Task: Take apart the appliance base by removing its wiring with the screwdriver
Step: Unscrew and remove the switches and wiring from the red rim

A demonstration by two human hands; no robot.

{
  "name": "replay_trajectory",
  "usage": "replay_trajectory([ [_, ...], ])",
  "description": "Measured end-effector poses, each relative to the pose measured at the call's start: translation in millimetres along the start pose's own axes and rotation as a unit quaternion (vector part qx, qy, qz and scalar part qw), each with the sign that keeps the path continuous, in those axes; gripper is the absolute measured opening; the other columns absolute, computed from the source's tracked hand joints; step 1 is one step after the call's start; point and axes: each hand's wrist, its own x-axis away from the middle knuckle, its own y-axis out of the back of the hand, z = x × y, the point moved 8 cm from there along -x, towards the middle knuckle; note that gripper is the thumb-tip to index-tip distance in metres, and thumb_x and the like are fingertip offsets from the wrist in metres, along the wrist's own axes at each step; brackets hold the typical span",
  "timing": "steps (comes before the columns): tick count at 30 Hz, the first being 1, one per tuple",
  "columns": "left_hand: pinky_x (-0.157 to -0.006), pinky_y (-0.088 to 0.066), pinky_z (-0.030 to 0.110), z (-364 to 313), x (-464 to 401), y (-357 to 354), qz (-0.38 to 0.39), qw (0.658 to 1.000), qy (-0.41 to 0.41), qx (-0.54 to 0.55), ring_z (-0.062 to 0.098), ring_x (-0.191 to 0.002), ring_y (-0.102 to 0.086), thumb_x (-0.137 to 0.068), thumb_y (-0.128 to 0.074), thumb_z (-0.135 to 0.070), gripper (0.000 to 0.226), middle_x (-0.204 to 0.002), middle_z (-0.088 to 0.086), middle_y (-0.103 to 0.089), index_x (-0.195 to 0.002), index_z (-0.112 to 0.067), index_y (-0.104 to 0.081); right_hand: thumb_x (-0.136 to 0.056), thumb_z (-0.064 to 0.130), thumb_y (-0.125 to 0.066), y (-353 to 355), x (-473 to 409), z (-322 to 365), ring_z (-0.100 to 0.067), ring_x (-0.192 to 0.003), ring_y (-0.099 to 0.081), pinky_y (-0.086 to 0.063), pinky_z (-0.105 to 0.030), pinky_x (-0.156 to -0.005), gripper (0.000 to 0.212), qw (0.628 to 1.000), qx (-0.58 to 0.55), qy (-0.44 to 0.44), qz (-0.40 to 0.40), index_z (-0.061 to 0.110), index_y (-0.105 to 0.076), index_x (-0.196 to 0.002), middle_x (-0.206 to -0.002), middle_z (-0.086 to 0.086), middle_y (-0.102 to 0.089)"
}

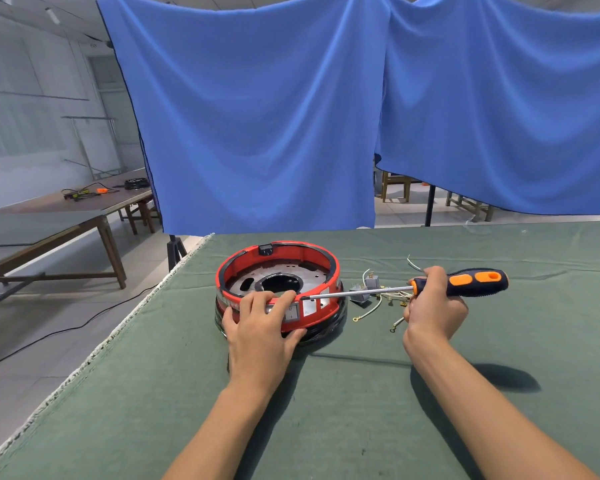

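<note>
- Appliance base (279,289), a red ring around a metal plate, sits near the tabletop's (326,393) left edge, towards the far side.
- The left hand (262,322) clamps its near rim, fingers (284,299) curled over the top and thumb low on the wall, probably to steady it against the tool's push.
- The right hand (433,306) grips the screwdriver (461,284) at the front of the handle; the shaft lies level, tip at the rim beside the left fingertips.
- Loose wiring (381,299) and grey connectors lie just right of the base, seemingly already taken out.
- No readable brand or writing; a rocker switch (291,312) shows on the near wall.
</note>
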Motion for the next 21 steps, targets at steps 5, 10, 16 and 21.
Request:
replay_trajectory([
  [5, -0.086, -0.041, 0.06, -5.7, -3.0, 4.4, -0.041, 0.998, 0.0, -0.045, 0.031, -0.092, -0.062, -0.048, -0.092, -0.03, 0.063, -0.093, 0.008, -0.065, -0.107, -0.021, -0.071, -0.071, 0.031, -0.059, 3.6, -0.1, 2.5, -0.015, -0.045, -0.04, -0.03, -0.031, -0.048, 0.022, 1.0, -0.005, 0.005, -0.006, 0.014, -0.055, -0.057, -0.047, 0.008, -0.053],
  [10, -0.086, -0.042, 0.063, -6.5, -3.4, 5.7, -0.057, 0.996, 0.006, -0.062, 0.032, -0.089, -0.062, -0.047, -0.093, -0.03, 0.063, -0.091, 0.009, -0.065, -0.105, -0.021, -0.072, -0.07, 0.032, -0.059, 5.4, -0.2, 1.5, -0.014, -0.045, -0.041, -0.031, -0.031, -0.049, 0.023, 1.0, -0.001, 0.01, -0.011, 0.015, -0.056, -0.057, -0.042, 0.011, -0.052],
  [16, -0.09, -0.037, 0.061, -6.4, -3.7, -0.3, -0.027, 0.997, 0.022, -0.063, 0.031, -0.097, -0.058, -0.056, -0.089, -0.034, 0.06, -0.097, 0.008, -0.064, -0.111, -0.023, -0.069, -0.075, 0.033, -0.059, 5.8, 5.0, -6.1, -0.015, -0.047, -0.046, -0.034, -0.03, -0.049, 0.023, 1.0, 0.017, 0.004, -0.016, 0.015, -0.058, -0.06, -0.055, 0.005, -0.059],
  [21, -0.091, -0.037, 0.06, -5.9, -3.4, -0.8, -0.019, 0.997, 0.032, -0.064, 0.03, -0.099, -0.058, -0.058, -0.088, -0.035, 0.059, -0.099, 0.007, -0.064, -0.113, -0.024, -0.068, -0.076, 0.029, -0.059, 7.3, 2.7, -2.3, -0.012, -0.046, -0.043, -0.032, -0.028, -0.048, 0.02, 1.0, -0.002, -0.002, -0.014, 0.013, -0.055, -0.064, -0.057, 0.004, -0.058],
])
